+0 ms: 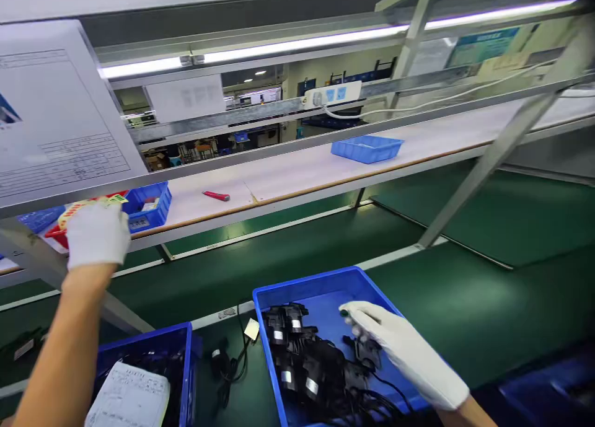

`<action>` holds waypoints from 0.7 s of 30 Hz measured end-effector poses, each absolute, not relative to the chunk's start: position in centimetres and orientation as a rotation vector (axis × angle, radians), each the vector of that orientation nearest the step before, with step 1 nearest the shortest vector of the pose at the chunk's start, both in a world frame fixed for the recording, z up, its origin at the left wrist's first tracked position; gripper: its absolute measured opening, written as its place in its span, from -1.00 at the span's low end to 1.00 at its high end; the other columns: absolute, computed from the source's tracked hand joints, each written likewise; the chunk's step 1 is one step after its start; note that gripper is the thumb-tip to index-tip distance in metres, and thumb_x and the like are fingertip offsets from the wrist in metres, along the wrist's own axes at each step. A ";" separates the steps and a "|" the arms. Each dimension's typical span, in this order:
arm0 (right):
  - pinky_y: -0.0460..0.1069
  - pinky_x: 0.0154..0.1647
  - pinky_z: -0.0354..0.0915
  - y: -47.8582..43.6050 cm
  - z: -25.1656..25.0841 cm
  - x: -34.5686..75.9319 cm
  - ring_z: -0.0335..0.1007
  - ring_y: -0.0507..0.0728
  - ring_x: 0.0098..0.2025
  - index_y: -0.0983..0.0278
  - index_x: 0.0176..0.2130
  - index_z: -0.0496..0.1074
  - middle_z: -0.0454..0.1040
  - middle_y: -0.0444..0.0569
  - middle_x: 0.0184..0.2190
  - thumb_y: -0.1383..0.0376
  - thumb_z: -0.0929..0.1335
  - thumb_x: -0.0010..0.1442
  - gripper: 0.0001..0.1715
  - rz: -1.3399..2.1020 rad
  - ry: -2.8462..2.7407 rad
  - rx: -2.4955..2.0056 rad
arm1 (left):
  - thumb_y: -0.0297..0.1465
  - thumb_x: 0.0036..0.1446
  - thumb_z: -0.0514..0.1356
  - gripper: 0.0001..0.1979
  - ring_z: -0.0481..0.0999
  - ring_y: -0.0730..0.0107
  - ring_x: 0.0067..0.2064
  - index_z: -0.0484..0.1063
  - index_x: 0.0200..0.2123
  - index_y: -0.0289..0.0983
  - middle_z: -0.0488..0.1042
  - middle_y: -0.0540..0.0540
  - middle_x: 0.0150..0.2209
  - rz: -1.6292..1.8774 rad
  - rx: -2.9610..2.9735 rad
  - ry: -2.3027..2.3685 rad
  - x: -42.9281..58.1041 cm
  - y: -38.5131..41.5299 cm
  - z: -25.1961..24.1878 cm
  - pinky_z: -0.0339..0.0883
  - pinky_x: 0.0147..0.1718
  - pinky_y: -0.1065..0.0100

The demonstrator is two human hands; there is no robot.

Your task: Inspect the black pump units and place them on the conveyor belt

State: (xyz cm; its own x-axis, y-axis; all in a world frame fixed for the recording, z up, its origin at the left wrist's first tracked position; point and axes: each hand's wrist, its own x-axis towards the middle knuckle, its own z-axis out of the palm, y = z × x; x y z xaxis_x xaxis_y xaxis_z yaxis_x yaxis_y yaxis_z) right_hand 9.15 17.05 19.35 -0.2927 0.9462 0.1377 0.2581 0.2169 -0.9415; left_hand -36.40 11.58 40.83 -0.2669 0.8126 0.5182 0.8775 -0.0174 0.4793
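My left hand [96,233], in a white glove, reaches up to the shelf at the left and closes on a red and yellow packet [81,209] lying by a small blue bin [149,205]. My right hand [400,346], also gloved, rests inside a blue tray [320,287] on the green belt, fingers curled round a black adapter part [367,349]. Several black power adapters with cables [307,365] fill the tray's near half.
A second blue tray [144,343] with a white paper sheet [130,397] sits at the lower left. A loose adapter and cable [227,362] lie between the trays. On the shelf are a red tool [216,196] and a flat blue tray [367,148]. Slanted metal struts cross the bench.
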 end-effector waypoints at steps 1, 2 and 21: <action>-0.04 -0.46 0.58 17.1 20.1 9.1 0.64 0.16 -0.45 0.19 -0.23 0.70 0.73 -0.04 -0.37 -0.09 0.37 0.30 -0.52 1.147 -1.745 -1.129 | -0.30 0.35 0.18 -0.75 0.51 0.12 0.13 0.58 -0.01 -0.23 0.62 -0.17 0.00 -1.148 -1.832 -2.078 -33.7 10.7 38.1 0.37 0.19 0.05; -0.04 -0.45 0.57 16.9 20.8 8.9 0.63 0.15 -0.45 0.19 -0.24 0.68 0.71 -0.06 -0.39 -0.08 0.34 0.33 -0.52 1.168 -1.790 -1.116 | -0.30 0.34 0.20 -0.73 0.52 0.11 0.13 0.59 0.02 -0.20 0.62 -0.18 0.02 -1.126 -1.779 -1.937 -30.5 9.8 35.1 0.36 0.20 0.06; -0.04 -0.28 0.46 10.4 24.1 9.9 0.61 0.10 -0.29 0.15 -0.25 0.59 0.66 -0.11 -0.31 0.15 0.22 0.50 -0.57 0.140 -2.102 -1.058 | -0.23 0.34 0.19 -0.68 0.48 0.30 -0.32 0.51 -0.46 -0.20 0.54 -0.06 -0.42 -1.527 -2.424 -2.115 -7.2 7.8 23.3 0.26 -0.30 0.28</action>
